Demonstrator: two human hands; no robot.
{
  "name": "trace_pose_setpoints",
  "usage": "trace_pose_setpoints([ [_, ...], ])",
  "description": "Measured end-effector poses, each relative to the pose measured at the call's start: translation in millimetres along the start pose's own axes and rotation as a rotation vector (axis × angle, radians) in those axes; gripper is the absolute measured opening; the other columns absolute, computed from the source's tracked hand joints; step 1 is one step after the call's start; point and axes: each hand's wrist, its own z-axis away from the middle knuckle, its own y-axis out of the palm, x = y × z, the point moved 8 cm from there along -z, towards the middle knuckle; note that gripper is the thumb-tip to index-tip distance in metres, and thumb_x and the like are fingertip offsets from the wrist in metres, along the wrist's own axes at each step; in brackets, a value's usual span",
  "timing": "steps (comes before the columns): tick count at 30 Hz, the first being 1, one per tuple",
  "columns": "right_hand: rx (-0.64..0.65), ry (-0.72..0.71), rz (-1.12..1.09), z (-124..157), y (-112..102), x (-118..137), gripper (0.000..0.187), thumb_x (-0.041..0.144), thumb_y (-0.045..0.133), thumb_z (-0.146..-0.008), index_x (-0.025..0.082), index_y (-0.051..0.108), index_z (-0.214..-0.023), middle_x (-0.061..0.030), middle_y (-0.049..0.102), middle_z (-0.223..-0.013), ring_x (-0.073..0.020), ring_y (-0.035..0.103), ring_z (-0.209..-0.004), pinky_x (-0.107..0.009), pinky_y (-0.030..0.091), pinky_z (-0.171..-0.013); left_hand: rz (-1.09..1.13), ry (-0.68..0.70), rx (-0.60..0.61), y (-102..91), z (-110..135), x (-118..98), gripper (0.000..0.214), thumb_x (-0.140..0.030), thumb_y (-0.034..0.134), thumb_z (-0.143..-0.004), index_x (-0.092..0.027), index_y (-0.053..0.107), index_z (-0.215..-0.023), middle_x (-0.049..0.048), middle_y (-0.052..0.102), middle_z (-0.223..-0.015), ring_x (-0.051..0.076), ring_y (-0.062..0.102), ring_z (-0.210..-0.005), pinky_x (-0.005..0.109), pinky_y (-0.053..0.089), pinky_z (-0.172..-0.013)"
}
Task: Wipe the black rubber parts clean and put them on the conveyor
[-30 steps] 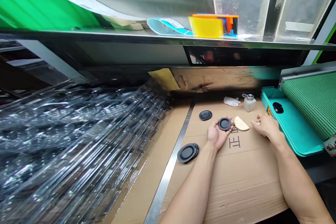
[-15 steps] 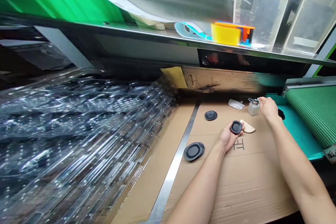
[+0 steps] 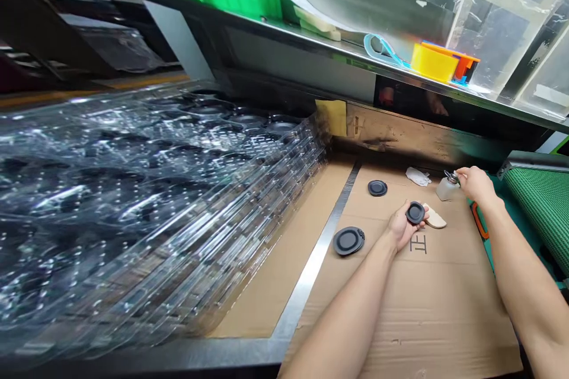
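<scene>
Visibly, the held disc (image 3: 415,212) is black, dished.

Round black plastic-looking discs (image 3: 415,212) are matt, flat brown cardboard sheet (image 3: 427,302) too. Clear stacked plastic trays (image 3: 231,172) look super glossy.

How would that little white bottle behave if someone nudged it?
The bottle would probably slide rather than roll, since its body looks boxy. It seems unlikely to tip under a gentle push, being squat and upright on the cardboard. Its pale, cloudy body suggests plastic, so it may be light.
</scene>
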Motion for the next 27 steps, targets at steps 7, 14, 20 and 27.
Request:
trace_pose_setpoints([
  [7, -0.134, -0.35, -0.462, 82, 40, 76, 0.033, 0.032, 0.043, -0.099, 0.018, 0.069, -0.115, -0.0114, 0.068, -0.112, -0.0218, 0.062, -0.105, -0.032, 0.047, -0.093, -0.047, 0.061, 0.054, 2.8, -5, 2, 0.039, -0.046, 0.046, -0.1, -0.012, 0.064, -0.098, 0.0137, 0.073, -0.092, 0.018, 0.068, -0.071, 0.025, 0.049, -0.057],
  [14, -0.106, -0.304, -0.323, 108, 88, 97, 0.034, 0.027, 0.04, -0.102, 0.02, 0.067, -0.122, -0.01, 0.063, -0.109, -0.0207, 0.058, -0.098, -0.029, 0.046, -0.085, -0.077, 0.144, -0.029, -4.7, -6, 1, 0.026, -0.036, 0.056, -0.098, -0.013, 0.068, -0.096, 0.0113, 0.074, -0.1, 0.022, 0.07, -0.097, 0.036, 0.056, -0.088],
  [20, -0.132, -0.298, -0.404, 116, 90, 103, 0.035, 0.026, 0.04, -0.102, 0.018, 0.067, -0.123, -0.0113, 0.062, -0.109, -0.021, 0.057, -0.1, -0.03, 0.047, -0.086, -0.044, 0.163, -0.027, -5.3, -8, -1, 0.029, -0.035, 0.053, -0.1, -0.012, 0.07, -0.104, 0.0131, 0.075, -0.105, 0.023, 0.068, -0.109, 0.037, 0.051, -0.103],
  [27, 0.036, -0.492, -0.329, 124, 88, 106, 0.029, 0.027, 0.046, -0.101, 0.024, 0.073, -0.11, -0.0076, 0.063, -0.102, -0.0216, 0.055, -0.101, -0.033, 0.046, -0.09, -0.04, 0.129, -0.043, -8.3, -6, -1, 0.033, -0.036, 0.05, -0.101, -0.01, 0.069, -0.102, 0.0154, 0.074, -0.105, 0.025, 0.069, -0.107, 0.04, 0.053, -0.1],
])
